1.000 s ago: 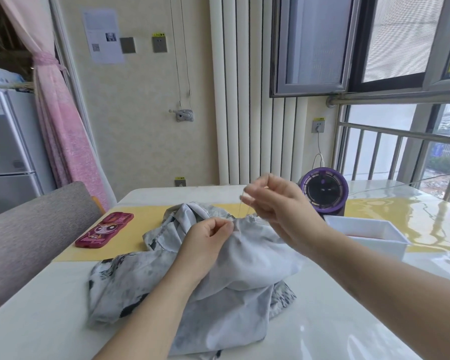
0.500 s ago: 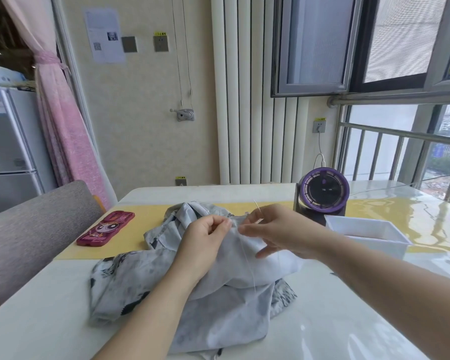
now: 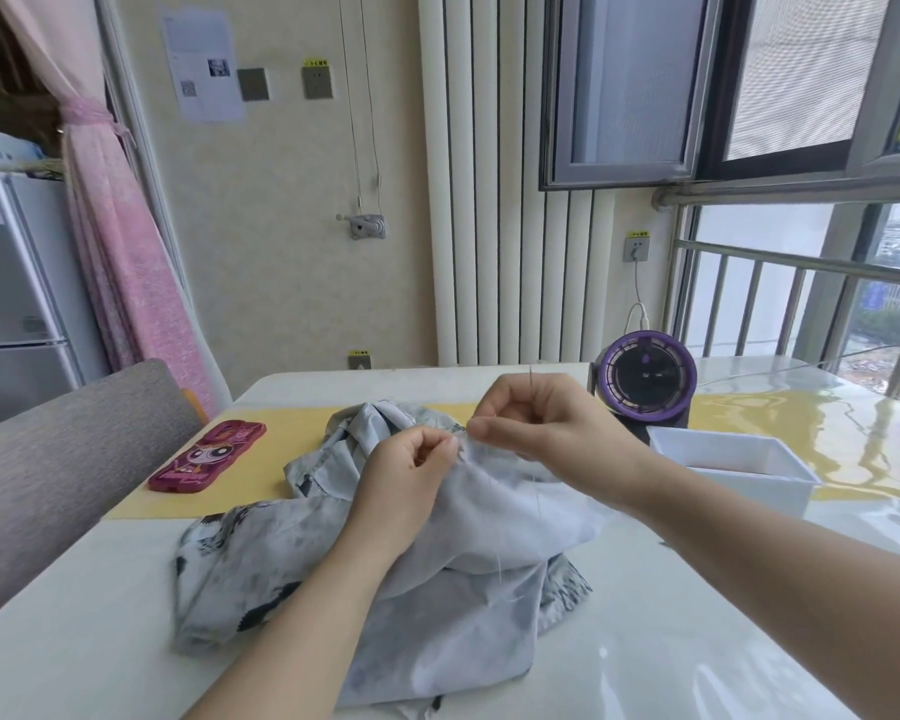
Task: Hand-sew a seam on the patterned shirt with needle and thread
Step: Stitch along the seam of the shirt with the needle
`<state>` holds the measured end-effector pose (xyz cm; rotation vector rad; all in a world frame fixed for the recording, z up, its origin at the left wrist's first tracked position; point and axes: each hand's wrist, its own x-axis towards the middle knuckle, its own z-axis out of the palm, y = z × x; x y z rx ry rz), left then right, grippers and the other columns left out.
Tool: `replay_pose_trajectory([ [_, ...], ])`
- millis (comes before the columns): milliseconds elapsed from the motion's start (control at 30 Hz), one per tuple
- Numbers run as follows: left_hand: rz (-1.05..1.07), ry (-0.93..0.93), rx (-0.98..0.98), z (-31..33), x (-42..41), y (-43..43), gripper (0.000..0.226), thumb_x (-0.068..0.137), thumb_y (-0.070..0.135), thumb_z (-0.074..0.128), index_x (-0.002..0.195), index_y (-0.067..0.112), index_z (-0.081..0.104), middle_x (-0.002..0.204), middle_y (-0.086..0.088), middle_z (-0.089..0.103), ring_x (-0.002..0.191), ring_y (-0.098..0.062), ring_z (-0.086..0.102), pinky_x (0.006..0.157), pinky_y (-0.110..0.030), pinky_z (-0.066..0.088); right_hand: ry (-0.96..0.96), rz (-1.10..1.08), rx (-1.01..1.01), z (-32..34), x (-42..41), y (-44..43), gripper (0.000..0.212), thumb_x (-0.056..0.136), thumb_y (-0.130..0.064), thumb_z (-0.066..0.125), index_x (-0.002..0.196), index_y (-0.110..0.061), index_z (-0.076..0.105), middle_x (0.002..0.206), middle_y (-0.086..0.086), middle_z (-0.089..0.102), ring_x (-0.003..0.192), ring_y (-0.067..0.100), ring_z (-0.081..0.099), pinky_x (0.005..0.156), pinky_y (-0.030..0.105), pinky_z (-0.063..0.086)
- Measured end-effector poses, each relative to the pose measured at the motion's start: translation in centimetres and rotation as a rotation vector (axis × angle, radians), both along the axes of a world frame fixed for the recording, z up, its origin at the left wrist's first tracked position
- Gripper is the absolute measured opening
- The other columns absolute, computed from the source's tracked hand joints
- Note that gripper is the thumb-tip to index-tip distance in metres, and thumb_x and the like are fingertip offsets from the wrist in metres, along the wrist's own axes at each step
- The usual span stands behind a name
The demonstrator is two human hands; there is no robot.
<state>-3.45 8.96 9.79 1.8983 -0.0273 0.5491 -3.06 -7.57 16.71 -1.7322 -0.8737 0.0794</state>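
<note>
The patterned shirt (image 3: 292, 558), pale grey with dark blotches, lies bunched in the middle of the white table (image 3: 74, 641). My left hand (image 3: 406, 480) pinches a raised fold of the shirt's edge. Right beside it, my right hand (image 3: 536, 423) holds the needle (image 3: 531, 377), whose thin tip sticks up above the fingers. A fine pale thread (image 3: 538, 498) hangs down over the cloth below my right hand. The two hands nearly touch at the seam.
A red phone case (image 3: 206, 456) lies on the yellow mat (image 3: 261, 480) at the left. A purple round fan (image 3: 644, 379) and a white tray (image 3: 733, 462) stand at the right. A grey chair back (image 3: 58, 459) is at the left edge.
My right hand came down from above the shirt to the seam beside my left hand, and the needle now points upward. My left hand kept its pinch on the fold.
</note>
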Motion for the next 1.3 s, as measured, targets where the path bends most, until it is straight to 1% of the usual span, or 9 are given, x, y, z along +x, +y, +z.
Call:
replay_pose_trajectory([
  [100, 0.025, 0.004, 0.013, -0.2, 0.3, 0.2, 0.014, 0.092, 0.020, 0.058, 0.082, 0.017, 0.067, 0.064, 0.013, 0.061, 0.056, 0.008, 0.051, 0.054, -0.009, 0.035, 0.195, 0.207, 0.061, 0.9, -1.0, -0.1, 0.015, 0.090, 0.005, 0.052, 0.077, -0.002, 0.052, 0.042, -0.011, 0.051, 0.039, -0.001, 0.044, 0.074, 0.028, 0.050],
  [167, 0.030, 0.016, 0.014, -0.4, 0.5, 0.5, 0.015, 0.092, 0.022, 0.058, 0.080, 0.017, 0.066, 0.066, 0.011, 0.061, 0.060, 0.002, 0.052, 0.057, -0.014, 0.037, 0.293, 0.335, 0.084, 1.3, -1.6, -0.2, 0.020, 0.091, 0.012, 0.044, 0.080, -0.004, 0.049, 0.041, -0.011, 0.054, 0.040, -0.002, 0.053, 0.094, 0.043, 0.046],
  [267, 0.054, 0.048, 0.013, -0.7, 0.7, 0.9, 0.018, 0.092, 0.020, 0.057, 0.076, 0.016, 0.063, 0.058, 0.013, 0.055, 0.056, 0.000, 0.048, 0.053, -0.014, 0.035, 0.242, 0.417, 0.067, 1.5, -1.7, 0.0, 0.015, 0.085, 0.007, 0.056, 0.073, -0.002, 0.055, 0.042, -0.013, 0.044, 0.039, 0.000, 0.037, 0.069, 0.025, 0.051],
  [333, 0.075, 0.054, 0.029, -0.7, 0.8, 0.9, 0.019, 0.093, 0.021, 0.057, 0.078, 0.014, 0.065, 0.054, 0.016, 0.053, 0.054, 0.003, 0.047, 0.049, -0.009, 0.034, 0.173, 0.375, 0.060, 1.5, -1.4, 0.2, 0.015, 0.078, -0.003, 0.063, 0.066, -0.011, 0.063, 0.043, -0.008, 0.035, 0.042, 0.005, 0.027, 0.048, 0.015, 0.032],
  [600, 0.040, -0.007, 0.056, 0.3, -0.3, 0.6, 0.016, 0.093, 0.025, 0.057, 0.084, 0.017, 0.067, 0.058, 0.019, 0.059, 0.056, 0.007, 0.051, 0.054, -0.008, 0.037, -0.071, 0.108, -0.219, 1.8, 0.2, -0.4, 0.029, 0.077, -0.039, 0.073, 0.077, -0.011, 0.068, 0.065, 0.011, 0.049, 0.060, 0.021, 0.035, 0.055, 0.036, 0.025],
  [733, -0.019, -0.084, 0.049, 0.8, -1.5, 0.3, 0.013, 0.093, 0.021, 0.058, 0.082, 0.023, 0.065, 0.072, 0.015, 0.065, 0.068, 0.010, 0.056, 0.065, -0.004, 0.039, -0.287, -0.205, -0.349, 1.2, 2.0, -0.9, 0.011, 0.083, -0.025, 0.069, 0.090, -0.016, 0.067, 0.049, -0.007, 0.034, 0.043, 0.008, 0.029, 0.049, 0.022, 0.024],
  [833, -0.057, -0.113, 0.102, 1.1, -2.2, 0.0, 0.014, 0.092, 0.021, 0.058, 0.081, 0.027, 0.064, 0.072, 0.023, 0.065, 0.072, 0.010, 0.057, 0.067, -0.004, 0.039, -0.352, -0.215, -0.520, 0.4, 2.9, -0.8, 0.025, 0.080, -0.031, 0.071, 0.103, -0.022, 0.065, 0.052, -0.008, 0.037, 0.045, 0.004, 0.039, 0.048, 0.014, 0.031],
  [933, -0.086, -0.150, 0.181, 1.3, -2.6, -0.2, 0.017, 0.092, 0.021, 0.058, 0.080, 0.033, 0.061, 0.078, 0.028, 0.065, 0.078, 0.009, 0.059, 0.069, -0.004, 0.039, -0.411, -0.187, -0.635, 0.0, 3.6, -0.7, 0.014, 0.081, -0.034, 0.071, 0.087, -0.023, 0.066, 0.056, -0.008, 0.041, 0.050, -0.001, 0.042, 0.050, 0.014, 0.032],
  [1300, 0.055, -0.505, 0.446, 6.6, -1.8, 1.7, 0.010, 0.086, 0.022, 0.067, 0.077, 0.024, 0.065, 0.060, 0.022, 0.058, 0.060, 0.006, 0.051, 0.058, -0.007, 0.035, -0.111, -0.069, -0.173, 3.2, 3.4, -1.8, 0.016, 0.080, -0.022, 0.073, 0.074, -0.017, 0.059, 0.051, -0.008, 0.037, 0.047, 0.007, 0.030, 0.044, 0.017, 0.022],
])
